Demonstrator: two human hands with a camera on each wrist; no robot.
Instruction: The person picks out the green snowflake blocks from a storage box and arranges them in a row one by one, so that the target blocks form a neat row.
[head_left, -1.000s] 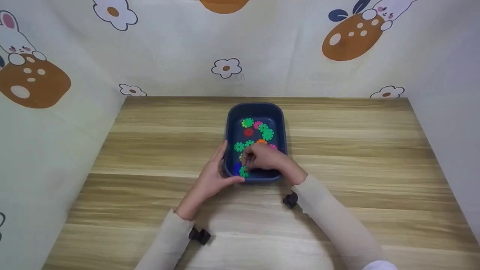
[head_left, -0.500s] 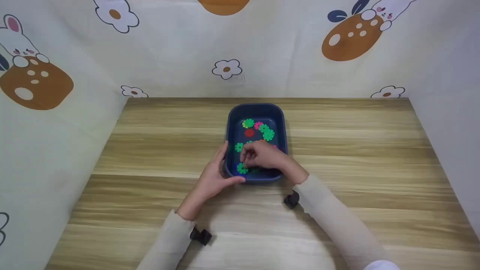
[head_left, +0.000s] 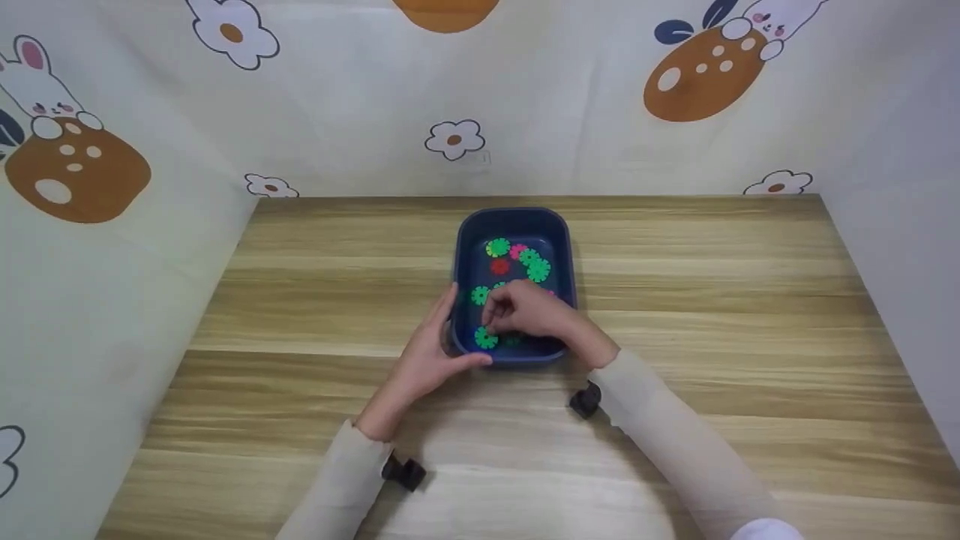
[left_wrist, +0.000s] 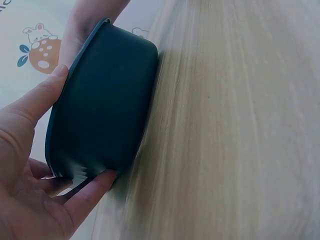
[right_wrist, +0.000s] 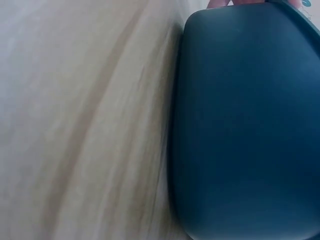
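Observation:
A dark blue rectangular plastic basin (head_left: 514,219) sits on the table, with several toothed snowflake discs inside. My left hand (head_left: 426,358) holds its near left corner, thumb on the near rim and fingers along the left side; the left wrist view shows this hand (left_wrist: 30,170) against the basin's outer wall (left_wrist: 107,95). Inside the basin, my right hand (head_left: 523,307) has curled fingers, their tips pinching the edge of a green snowflake disc (head_left: 485,339) near that corner. The right wrist view shows mostly the basin's outside (right_wrist: 250,125), and the right fingers are hidden there.
Farther up in the basin lie other green discs (head_left: 538,270), a red disc (head_left: 499,266) and a pink disc (head_left: 518,251). Around the wood-grain table (head_left: 337,262) stands a patterned cloth backdrop (head_left: 360,105). Black wrist cameras (head_left: 405,474) are strapped at both sleeves.
The green disc at the right fingertips has shifted slightly up and left, now covering most of the blue piece seen beside it earlier. My left hand keeps its place on the basin.

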